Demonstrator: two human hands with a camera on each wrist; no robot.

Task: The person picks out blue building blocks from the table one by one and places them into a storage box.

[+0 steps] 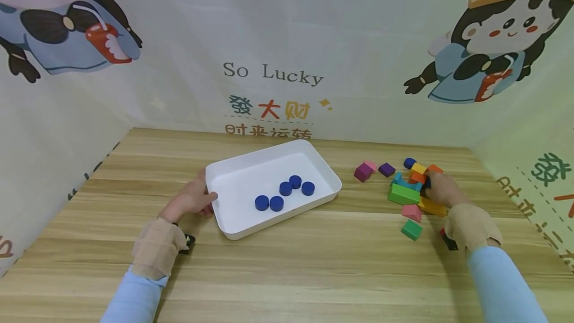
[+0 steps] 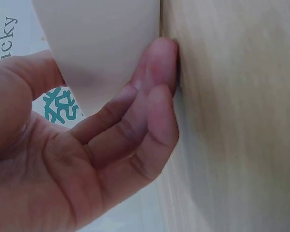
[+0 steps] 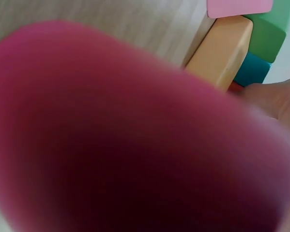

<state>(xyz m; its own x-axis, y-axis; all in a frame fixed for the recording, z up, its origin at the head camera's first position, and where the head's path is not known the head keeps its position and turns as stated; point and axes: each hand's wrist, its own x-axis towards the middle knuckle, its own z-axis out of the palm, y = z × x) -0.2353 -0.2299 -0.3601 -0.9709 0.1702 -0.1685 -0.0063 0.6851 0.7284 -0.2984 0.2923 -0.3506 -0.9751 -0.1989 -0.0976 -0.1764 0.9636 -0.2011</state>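
My left hand (image 1: 194,197) grips the left end of a white tray (image 1: 244,181), thumb over the rim. In the left wrist view its curled fingers (image 2: 161,111) lie against the outer wall, close to the wooden table. Several blue round blocks (image 1: 276,204) lie in the tray. On the right, my right hand (image 1: 443,189) reaches down into a cluster of coloured blocks. A dark blue block (image 1: 427,182) shows at its fingertips; I cannot tell whether they pinch it. A large blurred pink-red shape (image 3: 135,135) covers much of the right wrist view.
Around the right hand lie a light green block (image 1: 403,194), a blue arch (image 1: 405,183), a yellow-orange block (image 1: 432,207), a pink block (image 1: 411,212) and a green block (image 1: 411,230). Purple blocks (image 1: 386,169) sit further left. A printed cloth (image 1: 278,39) hangs behind the table (image 1: 291,273).
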